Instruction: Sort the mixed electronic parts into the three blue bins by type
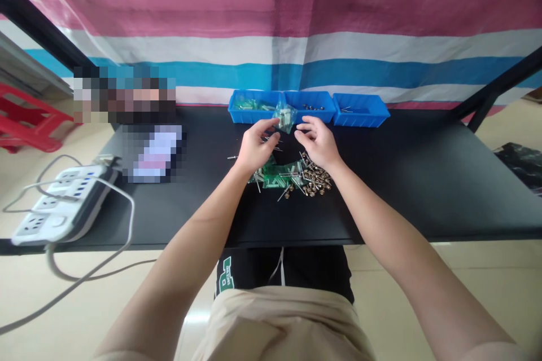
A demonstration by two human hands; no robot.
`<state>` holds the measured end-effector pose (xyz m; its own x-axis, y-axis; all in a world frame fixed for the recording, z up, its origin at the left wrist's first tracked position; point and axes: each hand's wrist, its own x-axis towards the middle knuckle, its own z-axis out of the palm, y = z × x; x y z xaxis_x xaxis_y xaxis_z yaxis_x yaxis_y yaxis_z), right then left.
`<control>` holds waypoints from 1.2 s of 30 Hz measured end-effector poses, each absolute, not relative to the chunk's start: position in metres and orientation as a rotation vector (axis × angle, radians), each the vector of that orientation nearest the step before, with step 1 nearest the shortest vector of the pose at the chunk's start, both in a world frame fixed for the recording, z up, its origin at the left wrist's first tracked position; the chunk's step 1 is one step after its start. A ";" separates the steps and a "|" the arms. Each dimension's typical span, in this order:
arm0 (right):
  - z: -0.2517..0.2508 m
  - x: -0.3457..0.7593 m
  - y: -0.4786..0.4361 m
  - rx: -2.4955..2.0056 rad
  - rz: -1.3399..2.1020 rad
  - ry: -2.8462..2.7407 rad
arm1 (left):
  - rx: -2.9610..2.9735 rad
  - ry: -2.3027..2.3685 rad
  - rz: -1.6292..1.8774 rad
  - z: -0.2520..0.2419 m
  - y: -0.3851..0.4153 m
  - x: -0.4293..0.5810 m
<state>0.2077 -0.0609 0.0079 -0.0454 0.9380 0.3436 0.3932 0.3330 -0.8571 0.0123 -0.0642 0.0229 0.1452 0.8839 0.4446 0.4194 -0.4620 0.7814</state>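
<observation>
My left hand [259, 145] is raised over the table, its fingertips at the lower left edge of a small clear-and-green plastic bag [286, 116] with small pieces inside. The bag is in front of the blue bins, and the exact grip is partly hidden. To its right, my right hand [319, 144] has curved fingers spread apart, with nothing seen in them. Below the hands lie more green-printed bags [277, 176], loose thin metal pins [283, 194] and a heap of brass-coloured metal parts with stems [317, 179].
Along the table's back edge stand a blue bin [254, 117] with green bags, another blue bin [315, 117] with small metal parts, and a third bin [362, 119] with a few pins. A white power strip [63, 200] with cables and a blurred-out phone-like object [156, 152] lie left.
</observation>
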 end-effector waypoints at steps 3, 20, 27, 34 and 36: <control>0.009 0.206 -0.064 -1.238 0.605 -1.722 | 2.045 1.323 1.280 0.022 -0.059 0.007; 0.008 0.203 -0.066 -1.210 0.383 -2.024 | 2.167 1.868 0.796 0.015 -0.025 -0.009; 0.020 0.213 -0.071 -1.248 0.343 -2.246 | 2.246 1.851 0.793 0.017 -0.032 -0.008; 0.023 0.217 -0.073 -1.321 0.413 -2.442 | 2.355 1.776 0.867 0.026 -0.045 -0.002; 0.018 0.216 -0.072 -1.345 0.412 -2.428 | 2.379 1.741 0.863 0.028 -0.050 0.001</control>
